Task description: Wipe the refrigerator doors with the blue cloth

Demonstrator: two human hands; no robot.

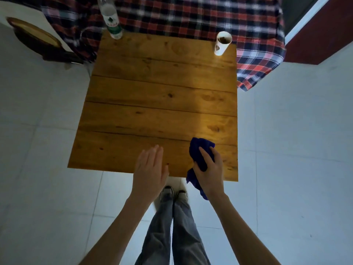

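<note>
- Cloth, the blue cloth (pixel 199 157), is bunched at the wooden table's (pixel 152 104) near right edge, long axis running from the tabletop down toward the person, with its tail hanging past the edge.
- Right hand (pixel 210 173) grips it, fingers curled around the middle.
- Left hand (pixel 150 173) is flat, fingers straight, holding nothing, over the near edge.
- Paper cup (pixel 222 44) and plastic bottle (pixel 111 22) stand at the far corners.

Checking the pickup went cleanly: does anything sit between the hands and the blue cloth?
Nothing visible. The right hand grips the blue cloth at the near edge of the wooden table; the left hand is open, apart from it.
</note>
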